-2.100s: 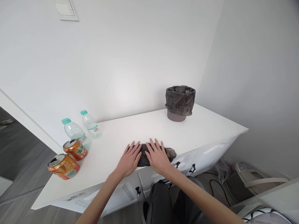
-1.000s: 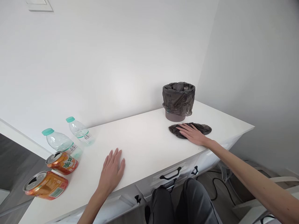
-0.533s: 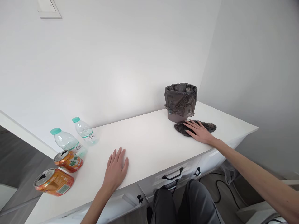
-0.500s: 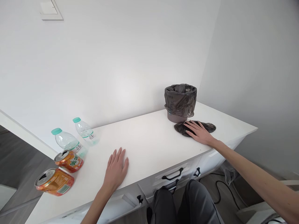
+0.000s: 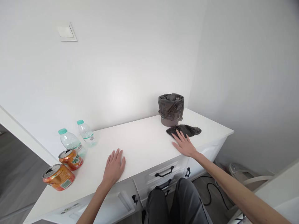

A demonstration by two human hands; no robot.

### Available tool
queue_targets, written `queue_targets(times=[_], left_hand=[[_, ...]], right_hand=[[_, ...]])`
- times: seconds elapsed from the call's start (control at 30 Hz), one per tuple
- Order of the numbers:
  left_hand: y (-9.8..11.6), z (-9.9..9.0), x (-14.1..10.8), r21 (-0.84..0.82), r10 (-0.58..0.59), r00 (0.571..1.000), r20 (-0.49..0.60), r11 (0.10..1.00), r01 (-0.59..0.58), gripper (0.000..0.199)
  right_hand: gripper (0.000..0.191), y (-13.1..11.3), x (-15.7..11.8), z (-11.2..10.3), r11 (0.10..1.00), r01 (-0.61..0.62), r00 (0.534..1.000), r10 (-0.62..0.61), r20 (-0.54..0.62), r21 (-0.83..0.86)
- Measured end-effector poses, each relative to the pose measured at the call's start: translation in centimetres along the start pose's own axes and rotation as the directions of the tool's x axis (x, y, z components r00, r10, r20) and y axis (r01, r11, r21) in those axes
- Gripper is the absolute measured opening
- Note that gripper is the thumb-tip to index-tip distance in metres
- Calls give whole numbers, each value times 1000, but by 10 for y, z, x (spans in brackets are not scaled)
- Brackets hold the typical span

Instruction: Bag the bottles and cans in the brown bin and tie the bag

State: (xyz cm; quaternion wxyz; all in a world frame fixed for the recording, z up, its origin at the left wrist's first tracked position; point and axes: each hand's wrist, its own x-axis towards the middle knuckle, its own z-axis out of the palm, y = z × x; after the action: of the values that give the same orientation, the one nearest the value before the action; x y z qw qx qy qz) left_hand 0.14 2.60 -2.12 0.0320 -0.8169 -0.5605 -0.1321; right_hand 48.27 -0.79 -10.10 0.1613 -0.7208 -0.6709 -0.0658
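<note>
My left hand (image 5: pixel 114 166) lies flat on the white cabinet top (image 5: pixel 137 140), fingers apart and holding nothing. With fingers spread, my right hand (image 5: pixel 184 144) rests near the front edge, its fingertips at the near side of a crumpled black plastic bag (image 5: pixel 190 130). Just behind that bag stands a small bin (image 5: pixel 171 110) lined with a black bag folded over its rim. At the left end are two orange cans, a nearer one (image 5: pixel 59 178) and a farther one (image 5: pixel 71 160). Beyond them stand two clear bottles with teal caps, one (image 5: pixel 70 140) left of the other (image 5: pixel 86 132).
The wall behind bears a light switch (image 5: pixel 67 32). Drawers with black handles (image 5: pixel 164 171) face my knees (image 5: pixel 179 202). A black cable (image 5: pixel 210 193) lies on the floor at the right, near a pale chair-like object.
My right hand has drawn back toward the front edge, uncovering more of the crumpled bag. My left hand stays flat in place. The camera view has shifted.
</note>
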Motion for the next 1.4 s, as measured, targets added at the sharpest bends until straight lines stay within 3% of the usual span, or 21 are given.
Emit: queue_targets(times=[0.27, 0.4, 0.73, 0.97, 1.4], left_hand=[[1, -3, 1, 2, -25, 999, 21, 1000, 25, 65], [3, -5, 2, -5, -25, 1000, 16, 1000, 25, 65], [1, -6, 6, -23, -4, 999, -37, 1000, 3, 62], [-1, -9, 7, -28, -12, 1000, -3, 1000, 12, 63], [11, -2, 2, 10, -165, 984, -67, 986, 166, 67]], right_hand=[[69, -62, -10, -10, 999, -7, 999, 5, 42, 54], [70, -79, -14, -24, 996, -8, 996, -1, 90, 92], [63, -86, -18, -35, 987, 72, 997, -72, -4, 141], [61, -84, -16, -29, 983, 81, 996, -72, -55, 166], [60, -81, -11, -27, 969, 102, 993, -88, -72, 224]])
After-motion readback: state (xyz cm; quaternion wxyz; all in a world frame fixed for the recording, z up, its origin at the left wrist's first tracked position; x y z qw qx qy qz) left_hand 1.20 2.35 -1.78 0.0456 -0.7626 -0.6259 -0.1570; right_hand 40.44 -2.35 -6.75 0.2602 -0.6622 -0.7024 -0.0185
